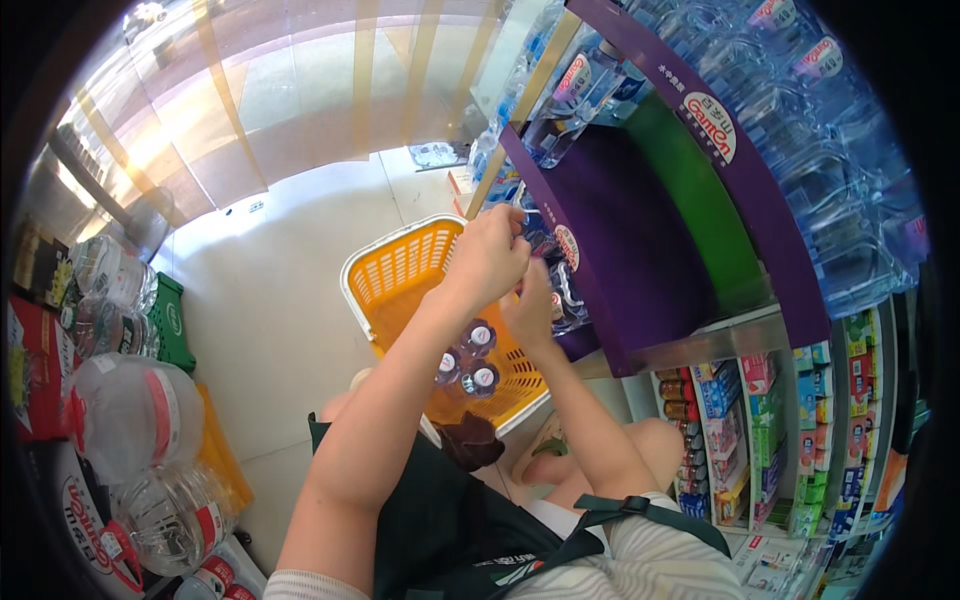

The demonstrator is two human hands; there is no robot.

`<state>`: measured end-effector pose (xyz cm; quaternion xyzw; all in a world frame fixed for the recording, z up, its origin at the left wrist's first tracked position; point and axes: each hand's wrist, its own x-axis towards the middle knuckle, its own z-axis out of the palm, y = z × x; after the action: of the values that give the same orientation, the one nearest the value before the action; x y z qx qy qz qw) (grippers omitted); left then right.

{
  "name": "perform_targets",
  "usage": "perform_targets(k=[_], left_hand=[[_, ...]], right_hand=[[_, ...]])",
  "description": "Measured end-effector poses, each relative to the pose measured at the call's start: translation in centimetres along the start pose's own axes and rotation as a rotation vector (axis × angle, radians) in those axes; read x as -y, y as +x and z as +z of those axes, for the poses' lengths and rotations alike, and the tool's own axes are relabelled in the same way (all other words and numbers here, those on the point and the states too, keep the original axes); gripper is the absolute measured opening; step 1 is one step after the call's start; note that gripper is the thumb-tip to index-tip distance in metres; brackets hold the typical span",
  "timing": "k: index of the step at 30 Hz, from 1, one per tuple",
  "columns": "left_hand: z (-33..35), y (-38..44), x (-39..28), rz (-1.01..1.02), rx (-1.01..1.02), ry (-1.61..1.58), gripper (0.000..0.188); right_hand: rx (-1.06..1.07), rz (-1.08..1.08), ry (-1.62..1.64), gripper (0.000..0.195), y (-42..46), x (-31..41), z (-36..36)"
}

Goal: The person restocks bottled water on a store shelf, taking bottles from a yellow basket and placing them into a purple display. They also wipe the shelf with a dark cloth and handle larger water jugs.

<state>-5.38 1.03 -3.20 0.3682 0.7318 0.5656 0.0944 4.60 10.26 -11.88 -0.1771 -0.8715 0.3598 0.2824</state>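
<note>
My left hand (489, 253) reaches over the far right side of a yellow plastic shopping basket (401, 266) with a white rim. Its fingers curl towards packed water bottles (571, 300) with white carry handles, low in a purple display rack (615, 225). Just below it, slightly blurred, is my right hand (529, 304), its fingers bent close to my left. Whether either hand holds anything is hidden. Inside the basket stand three bottles (480, 337) with white caps. A dark brown, cloth-like item (469, 441) hangs at the basket's near end.
One water bottle (574, 105) stands on the rack's upper ledge, with wrapped bottles (825, 150) piled behind. Large water jugs (139, 412) and a green crate (172, 322) line the left side. Shelves of small packets (757, 435) are at right. Translucent strip curtains (300, 97) hang ahead.
</note>
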Motion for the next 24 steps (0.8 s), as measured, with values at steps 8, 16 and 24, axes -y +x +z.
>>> perform_targets(k=[8, 16, 24], left_hand=[[-0.5, -2.1, -0.6, -0.035, 0.166, 0.085, 0.029], [-1.0, -1.3, -1.4, -0.022, 0.182, 0.08, 0.029], [-2.2, -1.0, -0.8, -0.051, 0.199, 0.108, 0.033]], right_hand=[[0.293, 0.444, 0.047, 0.063, -8.6, -6.9, 5.2], [0.1, 0.404, 0.101, 0.055, -7.8, -8.9, 4.7], [0.079, 0.183, 0.066, 0.046, -1.8, 3.3, -5.0]])
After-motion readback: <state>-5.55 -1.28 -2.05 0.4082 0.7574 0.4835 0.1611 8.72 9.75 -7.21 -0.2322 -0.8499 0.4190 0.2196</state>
